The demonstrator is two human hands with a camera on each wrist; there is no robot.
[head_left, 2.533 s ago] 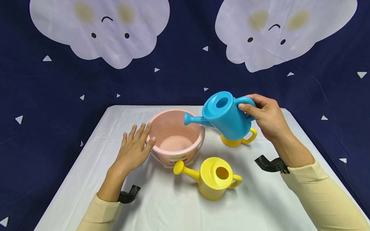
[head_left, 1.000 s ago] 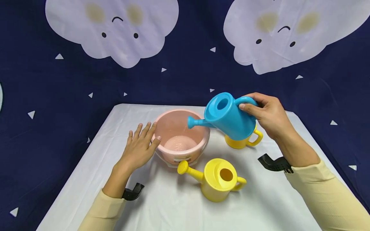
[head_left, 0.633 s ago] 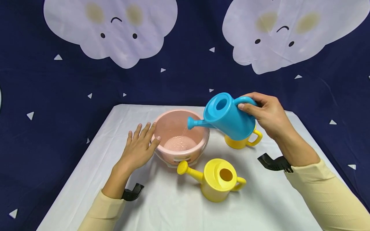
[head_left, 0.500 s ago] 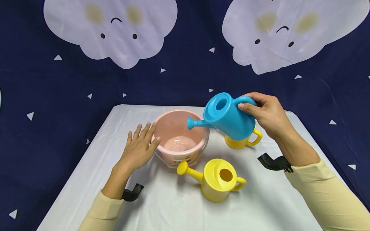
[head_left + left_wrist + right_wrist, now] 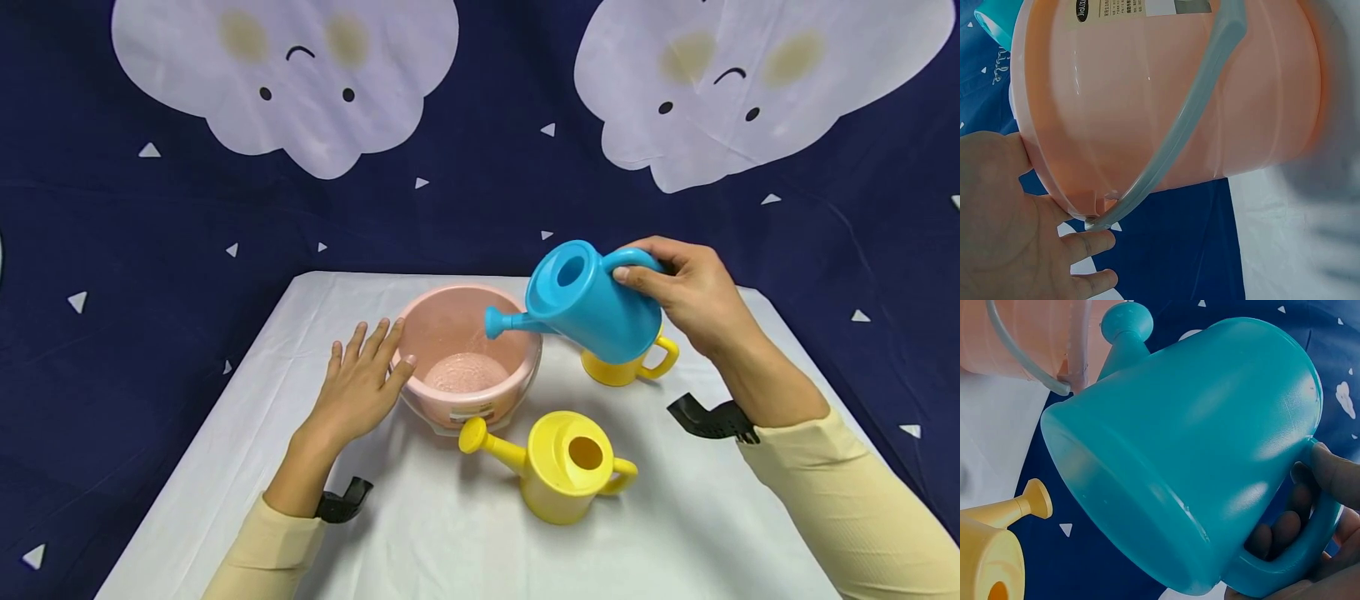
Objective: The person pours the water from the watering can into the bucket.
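Observation:
A blue watering can (image 5: pixel 592 304) hangs tilted in the air, its spout leaning left over the rim of a pink bucket (image 5: pixel 517 379). My right hand (image 5: pixel 693 296) grips the can by its handle, fingers curled through the loop in the right wrist view. Thin streams of water fall from the spout head into the bucket, where the bottom looks rippled. My left hand (image 5: pixel 360 387) lies with straight, spread fingers against the bucket's left rim. In the left wrist view the bucket's grey carrying handle (image 5: pixel 1179 131) hangs down its side, near the fingers.
A yellow watering can (image 5: pixel 562 471) stands in front of the bucket, spout pointing left. Behind the blue can is another yellow vessel (image 5: pixel 615 371), mostly hidden, with its handle showing. All stand on a white-covered table (image 5: pixel 420 533) before a dark blue cloth (image 5: pixel 480 208) printed with clouds.
Water has begun to come from the blue watering can's spout and ripple in the bucket. The can is tipped slightly further. My left hand keeps its place at the rim.

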